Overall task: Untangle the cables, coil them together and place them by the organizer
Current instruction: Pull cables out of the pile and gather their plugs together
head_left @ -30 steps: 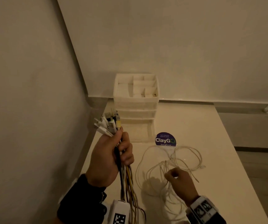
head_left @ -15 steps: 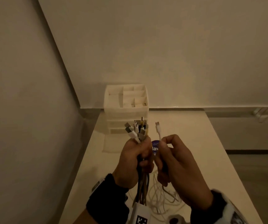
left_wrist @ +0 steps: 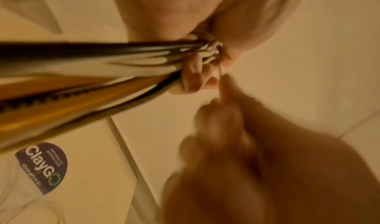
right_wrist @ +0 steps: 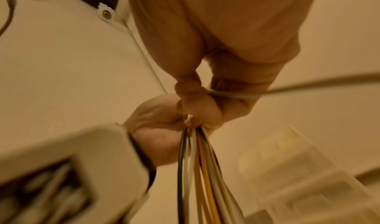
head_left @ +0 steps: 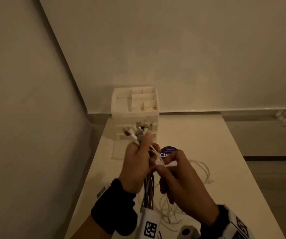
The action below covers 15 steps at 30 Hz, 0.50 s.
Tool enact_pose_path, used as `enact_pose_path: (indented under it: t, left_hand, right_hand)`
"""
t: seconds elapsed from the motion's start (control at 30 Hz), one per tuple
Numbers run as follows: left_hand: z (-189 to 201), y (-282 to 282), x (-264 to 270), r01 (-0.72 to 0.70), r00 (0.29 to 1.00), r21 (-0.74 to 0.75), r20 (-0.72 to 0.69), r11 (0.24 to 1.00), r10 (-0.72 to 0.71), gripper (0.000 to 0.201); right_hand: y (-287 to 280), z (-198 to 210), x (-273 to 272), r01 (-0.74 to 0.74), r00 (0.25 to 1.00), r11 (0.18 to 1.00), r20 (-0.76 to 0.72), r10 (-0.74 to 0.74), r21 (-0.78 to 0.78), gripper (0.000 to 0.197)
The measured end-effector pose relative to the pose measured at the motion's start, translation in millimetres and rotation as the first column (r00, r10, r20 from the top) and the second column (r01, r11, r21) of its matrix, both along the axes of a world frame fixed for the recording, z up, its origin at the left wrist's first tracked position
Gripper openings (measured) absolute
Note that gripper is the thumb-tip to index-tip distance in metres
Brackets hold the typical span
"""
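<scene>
My left hand (head_left: 143, 158) is raised above the table and grips a bundle of cables (head_left: 148, 188) in black, white and yellow. Their plugs (head_left: 136, 132) fan out above the fist, in front of the organizer (head_left: 135, 112). My right hand (head_left: 164, 167) is pressed against the left and pinches a white cable (head_left: 157, 155) that runs up into the bundle. In the right wrist view the white cable (right_wrist: 287, 87) stretches taut from the right hand's fingertips (right_wrist: 195, 91). The rest of it lies in loose loops (head_left: 203, 169) on the table.
The white compartmented organizer with drawers stands at the table's far left corner against the wall. A round dark ClayGo sticker (head_left: 168, 151) lies on the white table (head_left: 225, 169). A wall runs close along the left. A small grey object (head_left: 187, 232) sits at the near edge.
My right hand lifted a white cable's end off the table and brought it to the left hand. Its plug stood upright beside the bundle; now the cable crosses between both hands.
</scene>
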<state>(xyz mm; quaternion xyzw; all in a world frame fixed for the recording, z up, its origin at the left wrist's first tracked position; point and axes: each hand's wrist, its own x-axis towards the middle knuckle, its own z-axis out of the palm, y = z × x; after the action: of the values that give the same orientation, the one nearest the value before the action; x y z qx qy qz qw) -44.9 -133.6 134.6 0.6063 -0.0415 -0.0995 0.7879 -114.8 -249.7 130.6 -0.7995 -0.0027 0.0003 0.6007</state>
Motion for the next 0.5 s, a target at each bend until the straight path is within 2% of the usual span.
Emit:
enact_pose_path:
  t: [0.07,0.17,0.3,0.4,0.5]
  left_hand:
    - [2,11,13,-0.096,0.995,-0.115,0.0,0.989,0.096,0.047]
    - [10,33,28,-0.14,0.99,-0.304,-0.047,0.942,0.132,0.038]
    - [24,77,46,-0.171,0.983,-0.351,-0.002,0.921,0.181,0.04]
    - [29,96,47,-0.104,0.987,-0.238,0.096,0.966,0.13,0.043]
    - [27,78,28,0.02,0.983,0.036,0.184,0.999,-0.026,0.029]
  right_hand:
    - [-6,-17,-9,-0.087,0.996,0.996,-0.026,0.087,0.002,0.009]
    - [-23,-44,-18,-0.133,0.99,0.99,-0.055,0.13,-0.045,0.019]
    - [-49,-68,-26,-0.132,0.975,0.99,-0.186,0.122,-0.04,0.03]
    - [-61,-73,-25,-0.024,0.979,0.999,-0.205,0.016,-0.036,0.037]
    - [-58,-60,-16,0.098,0.984,0.995,-0.148,-0.096,0.006,0.045]
